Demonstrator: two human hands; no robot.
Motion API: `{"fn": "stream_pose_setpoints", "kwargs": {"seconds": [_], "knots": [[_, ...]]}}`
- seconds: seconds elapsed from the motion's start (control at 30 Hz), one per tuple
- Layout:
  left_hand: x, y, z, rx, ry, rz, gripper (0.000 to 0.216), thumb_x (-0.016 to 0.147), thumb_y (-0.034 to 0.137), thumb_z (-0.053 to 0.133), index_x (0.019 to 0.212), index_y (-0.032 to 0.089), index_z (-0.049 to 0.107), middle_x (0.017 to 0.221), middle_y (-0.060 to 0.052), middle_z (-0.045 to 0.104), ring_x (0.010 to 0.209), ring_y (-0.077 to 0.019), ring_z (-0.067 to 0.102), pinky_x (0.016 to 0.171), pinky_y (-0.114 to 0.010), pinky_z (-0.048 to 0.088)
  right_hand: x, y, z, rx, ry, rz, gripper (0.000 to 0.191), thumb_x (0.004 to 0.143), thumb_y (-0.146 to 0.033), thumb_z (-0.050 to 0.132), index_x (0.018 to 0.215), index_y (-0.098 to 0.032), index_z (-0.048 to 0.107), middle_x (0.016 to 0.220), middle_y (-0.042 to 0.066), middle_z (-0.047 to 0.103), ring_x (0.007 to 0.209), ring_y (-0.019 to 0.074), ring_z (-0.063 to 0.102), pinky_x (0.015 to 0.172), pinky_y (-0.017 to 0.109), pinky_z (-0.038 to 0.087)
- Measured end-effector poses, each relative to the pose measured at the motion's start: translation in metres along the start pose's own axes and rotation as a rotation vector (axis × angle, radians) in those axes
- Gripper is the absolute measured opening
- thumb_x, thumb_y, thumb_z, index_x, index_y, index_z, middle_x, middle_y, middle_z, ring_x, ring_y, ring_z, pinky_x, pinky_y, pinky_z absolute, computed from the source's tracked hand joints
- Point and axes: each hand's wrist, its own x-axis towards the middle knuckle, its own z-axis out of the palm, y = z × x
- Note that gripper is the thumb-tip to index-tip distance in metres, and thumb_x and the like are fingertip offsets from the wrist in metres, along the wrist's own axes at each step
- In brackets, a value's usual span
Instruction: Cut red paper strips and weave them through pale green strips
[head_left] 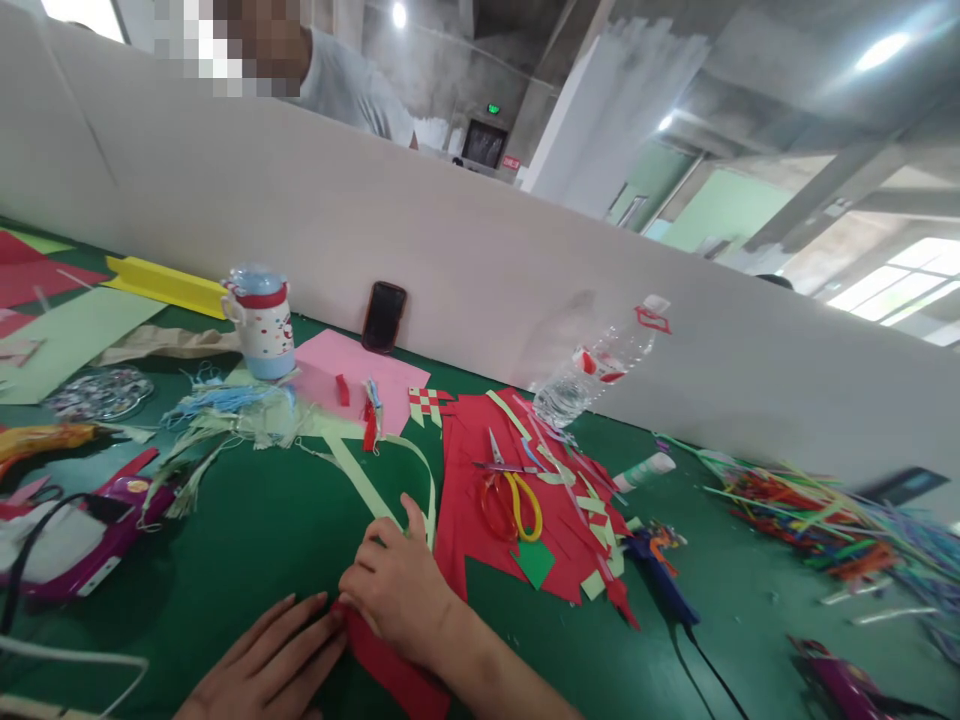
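Red strip [390,670] pinned flat under left hand [262,665] and right hand [401,590]; scissors [510,495] at 2 o'clock; strip may crease crooked if fingers slip.

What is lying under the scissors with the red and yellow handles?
The scissors with red and yellow handles lie on a large sheet of red paper with pale green paper strips. Beneath the sheet, the green table is covered.

left hand [262,660] — cut by bottom edge | red strip [390,670] — partly under right hand [401,590]
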Motion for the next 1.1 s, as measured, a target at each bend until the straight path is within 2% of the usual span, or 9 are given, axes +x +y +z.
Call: {"fn": "stream_pose_setpoints", "kwargs": {"seconds": [0.07, 0.17, 0.3, 0.43, 0.6, 0.7, 0.8, 0.97, 1.1], "knots": [[0.0, 0.002, 0.001, 0.011, -0.007, -0.023, 0.033, 0.093, 0.038, 0.05, 0.119, 0.031, 0.068, 0.117, 0.012, 0.074, 0.108, -0.0137, 0.063, 0.11, -0.025, 0.034, 0.006, 0.003, 0.002, -0.004, -0.004, 0.009, 0.018, 0.1, -0.035, 0.055, 0.094, -0.025, 0.067, 0.09, 0.001, 0.07, 0.107, 0.0232, 0.05, 0.115, 0.064, 0.005], [-0.003, 0.003, 0.003, 0.015, -0.005, -0.038, 0.035, 0.093, 0.042, 0.05, 0.121, 0.03, 0.067, 0.12, 0.01, 0.073, 0.11, -0.014, 0.063, 0.106, -0.024, 0.038, 0.005, 0.009, 0.0, 0.009, 0.072, 0.084, 0.012, 0.1, -0.028, 0.054, 0.105, -0.026, 0.064, 0.109, 0.003, 0.069, 0.12, 0.0237, 0.048, 0.117, 0.062, 0.004], [-0.006, 0.004, 0.004, 0.006, -0.02, -0.058, 0.037, 0.094, 0.042, 0.049, 0.125, 0.03, 0.064, 0.124, 0.009, 0.072, 0.113, -0.0143, 0.062, 0.103, -0.024, 0.041, -0.015, 0.008, -0.009, 0.051, 0.201, 0.209, 0.022, 0.098, -0.018, 0.05, 0.116, -0.026, 0.06, 0.13, 0.004, 0.061, 0.135, 0.0255, 0.039, 0.118, 0.054, 0.011], [-0.006, 0.004, 0.003, -0.012, -0.005, -0.058, 0.037, 0.095, 0.042, 0.05, 0.126, 0.028, 0.064, 0.123, 0.006, 0.072, 0.113, -0.0144, 0.063, 0.104, -0.024, 0.04, -0.042, -0.009, -0.005, 0.111, 0.231, 0.216, 0.02, 0.099, -0.023, 0.049, 0.115, -0.026, 0.06, 0.128, 0.004, 0.063, 0.136, 0.0249, 0.041, 0.118, 0.046, 0.019], [-0.004, 0.003, 0.002, -0.039, -0.011, -0.04, 0.036, 0.096, 0.04, 0.048, 0.125, 0.026, 0.065, 0.123, 0.004, 0.072, 0.115, -0.0138, 0.062, 0.105, -0.023, 0.041, -0.07, -0.023, 0.028, 0.064, 0.356, 0.146, 0.025, 0.099, -0.04, 0.052, 0.115, -0.025, 0.062, 0.118, 0.003, 0.069, 0.129, 0.0242, 0.051, 0.122, 0.04, 0.013], [-0.002, 0.002, 0.003, -0.029, -0.006, -0.036, 0.034, 0.096, 0.037, 0.047, 0.123, 0.027, 0.067, 0.122, 0.006, 0.073, 0.113, -0.014, 0.062, 0.107, -0.024, 0.039, -0.08, -0.018, 0.036, 0.043, 0.349, 0.161, 0.028, 0.099, -0.041, 0.052, 0.119, -0.023, 0.062, 0.118, 0.004, 0.07, 0.127, 0.0255, 0.054, 0.121, 0.041, 0.017], [0.002, 0.001, 0.001, -0.023, 0.006, -0.024, 0.034, 0.096, 0.037, 0.046, 0.12, 0.028, 0.068, 0.12, 0.007, 0.073, 0.113, -0.0133, 0.062, 0.109, -0.024, 0.037, -0.081, -0.012, 0.028, 0.068, 0.315, 0.19, 0.029, 0.1, -0.038, 0.052, 0.122, -0.023, 0.061, 0.121, 0.005, 0.069, 0.128, 0.0258, 0.053, 0.121, 0.043, 0.021], [0.001, 0.0, 0.001, -0.037, 0.002, -0.016, 0.033, 0.095, 0.036, 0.047, 0.119, 0.029, 0.068, 0.12, 0.007, 0.073, 0.114, -0.0133, 0.061, 0.118, -0.027, 0.026, -0.068, -0.003, 0.01, 0.112, 0.194, 0.247, 0.028, 0.098, -0.032, 0.055, 0.124, -0.024, 0.06, 0.127, 0.005, 0.066, 0.135, 0.028, 0.048, 0.119, 0.05, 0.026], [-0.011, 0.002, 0.012, -0.059, -0.03, -0.024, 0.036, 0.095, 0.038, 0.049, 0.127, 0.03, 0.064, 0.128, 0.007, 0.069, 0.121, -0.0146, 0.058, 0.123, -0.032, 0.019, -0.059, 0.002, 0.01, 0.14, 0.189, 0.294, 0.026, 0.096, -0.024, 0.055, 0.122, -0.024, 0.061, 0.127, 0.005, 0.066, 0.134, 0.0269, 0.048, 0.117, 0.05, 0.029]]}}
